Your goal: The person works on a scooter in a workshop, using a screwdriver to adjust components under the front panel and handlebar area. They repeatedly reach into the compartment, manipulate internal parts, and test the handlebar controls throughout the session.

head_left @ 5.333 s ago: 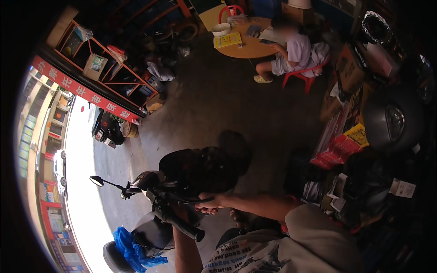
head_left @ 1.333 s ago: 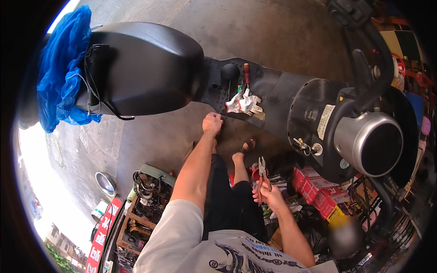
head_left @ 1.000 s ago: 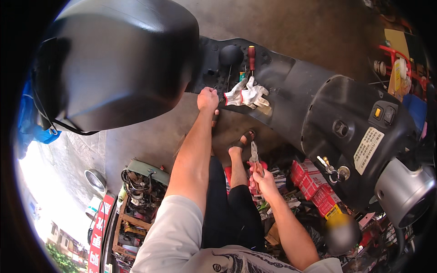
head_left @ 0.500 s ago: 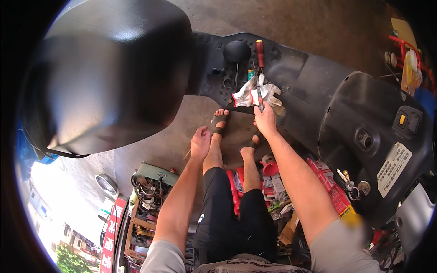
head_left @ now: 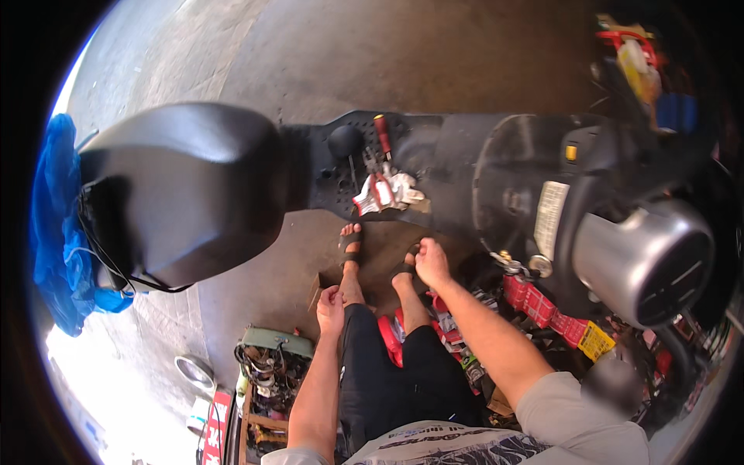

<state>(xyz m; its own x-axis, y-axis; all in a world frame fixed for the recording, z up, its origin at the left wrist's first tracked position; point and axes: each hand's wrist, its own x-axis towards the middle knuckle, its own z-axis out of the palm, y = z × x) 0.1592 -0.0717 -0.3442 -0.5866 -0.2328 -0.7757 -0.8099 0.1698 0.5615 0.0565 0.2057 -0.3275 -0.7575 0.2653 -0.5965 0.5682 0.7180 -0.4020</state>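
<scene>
My left hand (head_left: pixel 331 310) hangs below the scooter's floorboard (head_left: pixel 445 147), fingers curled; any contents are hidden. My right hand (head_left: pixel 430 262) is just below the board's near edge, also closed, its contents unclear. On the board, red-handled pliers (head_left: pixel 380 184) lie across white gloves (head_left: pixel 401 191) with red cuffs. A red screwdriver (head_left: pixel 382 132) lies behind them, beside a round black object (head_left: pixel 346 141) with a thin rod under it. The black seat (head_left: pixel 182 194) is at the left; the front panel (head_left: pixel 577 143), keys (head_left: pixel 506 257) and silver cylindrical part (head_left: pixel 643 260) are at the right.
A crumpled blue plastic sheet (head_left: pixel 56 209) hangs at the seat's far left. Below me stand a crate of cluttered parts (head_left: pixel 271 380) and red boxes (head_left: pixel 542 310). More goods (head_left: pixel 635 62) pile at the back right. My sandalled feet (head_left: pixel 351 242) are on the concrete floor.
The pliers have gone from my right hand onto the gloves, and that hand has drawn back. My left hand has come down from the floorboard toward my body. The view has shifted.
</scene>
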